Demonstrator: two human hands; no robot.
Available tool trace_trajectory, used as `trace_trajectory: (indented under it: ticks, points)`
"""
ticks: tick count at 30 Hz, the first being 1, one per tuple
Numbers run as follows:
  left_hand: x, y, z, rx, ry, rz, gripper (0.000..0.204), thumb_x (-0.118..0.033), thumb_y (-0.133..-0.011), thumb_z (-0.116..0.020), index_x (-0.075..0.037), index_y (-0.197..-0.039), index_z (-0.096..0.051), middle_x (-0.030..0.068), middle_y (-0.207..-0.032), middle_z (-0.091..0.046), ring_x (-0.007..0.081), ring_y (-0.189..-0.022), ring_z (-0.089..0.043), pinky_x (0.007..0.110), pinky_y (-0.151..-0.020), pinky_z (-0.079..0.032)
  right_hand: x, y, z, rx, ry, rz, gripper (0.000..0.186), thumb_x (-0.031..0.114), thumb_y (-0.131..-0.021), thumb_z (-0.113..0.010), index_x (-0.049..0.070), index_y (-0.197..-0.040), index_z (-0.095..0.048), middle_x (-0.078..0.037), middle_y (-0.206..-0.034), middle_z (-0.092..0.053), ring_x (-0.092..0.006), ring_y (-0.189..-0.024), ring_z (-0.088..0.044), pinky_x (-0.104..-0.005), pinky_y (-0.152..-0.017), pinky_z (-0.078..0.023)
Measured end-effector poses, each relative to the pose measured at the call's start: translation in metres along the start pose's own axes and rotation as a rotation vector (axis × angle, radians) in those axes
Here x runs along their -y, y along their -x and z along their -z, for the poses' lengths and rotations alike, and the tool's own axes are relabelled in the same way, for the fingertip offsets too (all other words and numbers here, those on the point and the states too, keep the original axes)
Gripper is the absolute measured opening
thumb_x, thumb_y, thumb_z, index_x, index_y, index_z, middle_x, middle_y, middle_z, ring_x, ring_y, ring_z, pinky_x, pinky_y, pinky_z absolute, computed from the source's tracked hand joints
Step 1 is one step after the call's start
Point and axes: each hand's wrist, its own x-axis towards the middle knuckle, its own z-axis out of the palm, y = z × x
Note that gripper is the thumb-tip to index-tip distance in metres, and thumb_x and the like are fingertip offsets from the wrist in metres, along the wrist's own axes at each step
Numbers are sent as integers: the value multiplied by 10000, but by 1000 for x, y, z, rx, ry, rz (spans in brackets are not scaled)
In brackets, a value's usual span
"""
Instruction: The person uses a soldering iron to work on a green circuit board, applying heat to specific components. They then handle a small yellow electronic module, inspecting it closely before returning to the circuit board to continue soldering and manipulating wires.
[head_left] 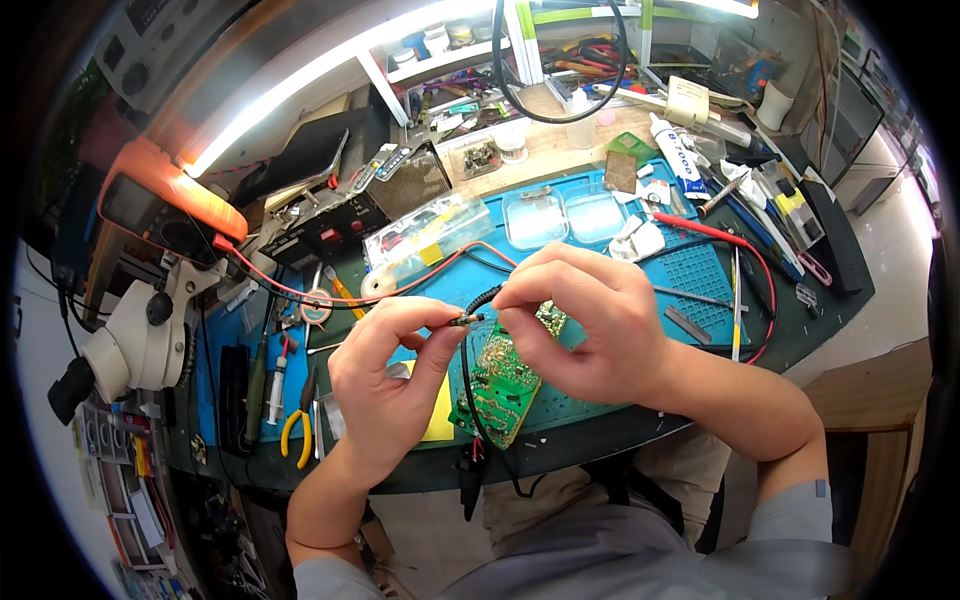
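Black cable end pinched at chest height over green circuit board | left hand grip clenched on small tip, likely a connector | right hand grip pinching cable, steadying it | board flat on blue mat, close under the work | yellow pliers parked left on surface

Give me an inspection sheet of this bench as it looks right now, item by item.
Surface: blue work mat on a dark bench, crowded.
Job's things: small metal-tipped part pinched between both hands above a green circuit board; a black cable hangs from it.
Clutter: yellow-handled pliers, clear plastic boxes, white tube, yellow pad.
Grippers: left hand and right hand both pinch the part with their fingers.
Cables: red lead across the mat; black loop overhead.
Surroundings: white microscope, orange meter, tool shelves.
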Motion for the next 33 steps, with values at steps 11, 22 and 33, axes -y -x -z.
trace_trajectory:
  ticks: [11, 22, 33]
  points:
    - [-1, 0, 0, 9, -27, -25, 135, -3, -816, -765, -14, -931, -695, 78, -890, -707, 139, -755, -651, 245, -578, -512, -2, 0, -1, 54, 35, 39, 114, 81, -815, -735, 65, -873, -638, -59, -786, -638, -242, -653, -643, -341, -561, -513]
    - [-1, 1, 0, 42, -40, -69, 137, 9, -816, -759, -11, -937, -698, 86, -887, -706, 139, -749, -646, 244, -567, -504, 0, -3, 1, 104, -21, 97, 183, 4, -811, -725, 34, -984, -675, -94, -890, -671, -233, -739, -668, -311, -609, -538]
    - [1, 2, -3, 151, -114, 142, 495, -126, -896, -714, -9, -1331, -509, 101, -1062, -619, 154, -875, -629, 263, -670, -513, -2, -7, 8, -45, 93, -3, 205, -63, -895, -603, 24, -1064, -681, -101, -912, -620, -185, -733, -594, -285, -600, -490]
